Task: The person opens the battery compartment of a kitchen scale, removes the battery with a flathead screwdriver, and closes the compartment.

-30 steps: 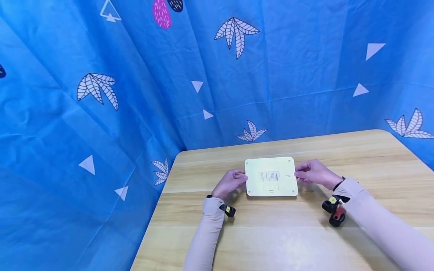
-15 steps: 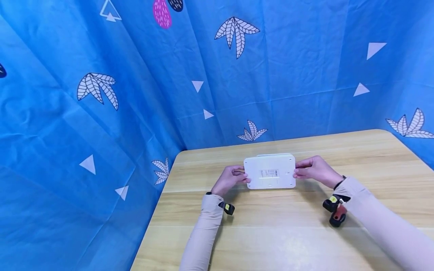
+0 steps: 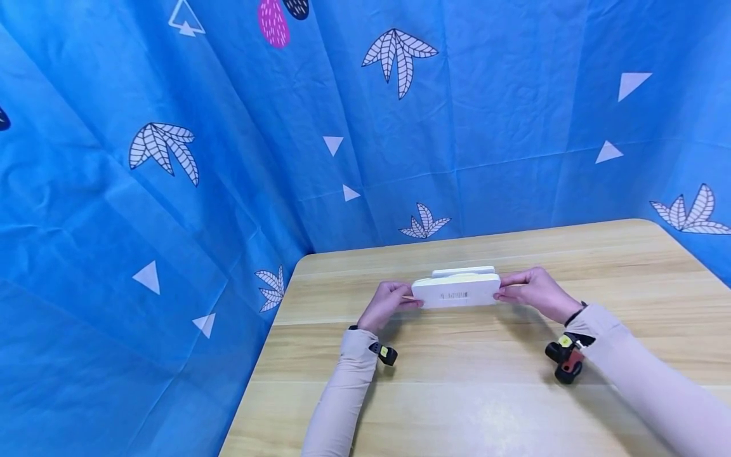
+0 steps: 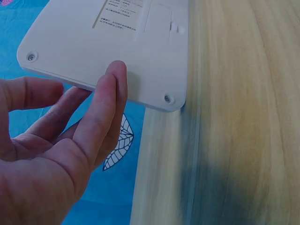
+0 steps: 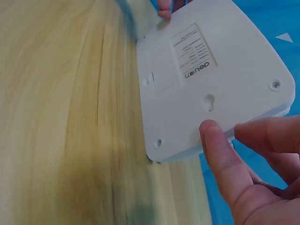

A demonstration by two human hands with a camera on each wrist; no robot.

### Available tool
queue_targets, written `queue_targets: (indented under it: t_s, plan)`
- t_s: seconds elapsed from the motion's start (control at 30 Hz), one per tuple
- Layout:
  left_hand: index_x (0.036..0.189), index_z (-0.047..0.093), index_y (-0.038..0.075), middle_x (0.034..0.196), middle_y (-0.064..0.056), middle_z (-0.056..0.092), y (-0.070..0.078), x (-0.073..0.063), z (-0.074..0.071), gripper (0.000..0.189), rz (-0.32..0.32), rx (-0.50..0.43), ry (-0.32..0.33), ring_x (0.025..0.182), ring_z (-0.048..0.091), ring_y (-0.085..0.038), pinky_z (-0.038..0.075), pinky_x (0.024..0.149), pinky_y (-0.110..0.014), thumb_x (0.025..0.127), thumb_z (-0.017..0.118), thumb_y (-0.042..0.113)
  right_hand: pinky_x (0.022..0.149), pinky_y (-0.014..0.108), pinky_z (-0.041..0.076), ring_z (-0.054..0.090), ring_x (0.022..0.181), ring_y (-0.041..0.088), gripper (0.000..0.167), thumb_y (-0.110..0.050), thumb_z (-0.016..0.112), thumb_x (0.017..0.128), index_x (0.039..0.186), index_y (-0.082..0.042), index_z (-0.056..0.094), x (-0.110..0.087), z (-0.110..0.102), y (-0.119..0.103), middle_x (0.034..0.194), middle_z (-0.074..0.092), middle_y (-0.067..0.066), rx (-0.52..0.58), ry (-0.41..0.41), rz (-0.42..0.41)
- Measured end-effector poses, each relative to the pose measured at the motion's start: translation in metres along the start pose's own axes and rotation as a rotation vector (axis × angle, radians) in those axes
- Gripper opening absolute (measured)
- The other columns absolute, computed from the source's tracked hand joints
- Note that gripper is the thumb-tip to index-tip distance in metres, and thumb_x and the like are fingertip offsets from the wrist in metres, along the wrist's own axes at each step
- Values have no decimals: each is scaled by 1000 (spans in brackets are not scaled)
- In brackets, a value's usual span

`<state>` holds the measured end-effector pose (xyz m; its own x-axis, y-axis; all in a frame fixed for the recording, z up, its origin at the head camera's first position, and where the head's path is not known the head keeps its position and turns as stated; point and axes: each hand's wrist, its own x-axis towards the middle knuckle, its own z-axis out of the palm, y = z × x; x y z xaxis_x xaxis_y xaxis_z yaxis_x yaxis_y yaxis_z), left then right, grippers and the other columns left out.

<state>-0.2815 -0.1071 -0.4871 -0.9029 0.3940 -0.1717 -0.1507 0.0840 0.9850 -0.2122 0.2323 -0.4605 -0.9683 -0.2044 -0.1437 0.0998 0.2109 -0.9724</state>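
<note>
Both hands hold a flat white plastic device (image 3: 457,297) by its short ends, tilted up low over the table. Its underside faces the wearer, with corner screws, a printed deli label (image 5: 193,52), a keyhole slot (image 5: 209,102) and a small battery cover (image 4: 158,22). A raised white strip (image 3: 464,271) shows beyond its upper edge; the rest of its face is hidden. My left hand (image 3: 384,307) grips the left end, fingers against the underside in the left wrist view. At the right end, my right hand (image 3: 539,294) pinches the edge between thumb and fingers.
The light wooden table (image 3: 457,381) extends around the device, its back edge not far behind it. A blue patterned curtain (image 3: 485,127) hangs behind and to the left. Each wrist wears a small black camera (image 3: 388,355) on a strap.
The device has tipped from underside full toward the head camera to nearly edge-on, so it looks much narrower. The raised strip behind it has come into view. Both hands keep their grip.
</note>
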Motion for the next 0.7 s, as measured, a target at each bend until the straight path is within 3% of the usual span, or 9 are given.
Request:
queue_targets:
  t_s: [0.13,0.2,0.33,0.4,0.57,0.7]
  plan:
    - [125,66,-14,128,-30,67,-3,0,1,30,9,-15,4,108,75,-38,57,108,-48,104,56,5,97,27,63,77,95,9,47,6,57,100,139,25,39,-3,1,2,126,66,36,133,-23,18]
    - [123,67,-13,126,-28,69,-5,0,2,28,18,15,14,106,75,-35,59,106,-46,102,59,5,96,26,63,76,95,8,46,7,56,99,138,26,39,-4,2,4,127,65,37,139,-30,25]
    - [124,68,-9,129,-25,69,-9,0,5,29,4,105,30,98,74,-19,65,97,-35,98,65,4,96,25,63,74,98,7,44,5,55,100,137,26,42,-6,4,8,137,53,43,82,-41,37]
    - [133,63,-8,136,-26,64,-11,0,7,38,-7,120,32,102,73,-21,65,94,-31,97,67,3,96,24,62,74,102,8,44,4,54,101,137,25,43,-7,4,10,142,48,44,48,-38,49]
    - [152,41,-8,149,-34,48,-15,0,10,64,-55,86,47,121,67,-39,62,102,-37,94,67,-2,100,29,61,71,119,28,46,1,54,102,140,23,41,-7,5,14,147,44,41,10,-56,70]
    - [153,37,-9,145,-35,53,-16,-1,13,68,-82,70,56,123,66,-41,62,104,-43,93,66,-6,103,33,60,63,129,41,47,-3,54,102,141,22,41,-7,7,18,147,44,40,-7,-68,79]
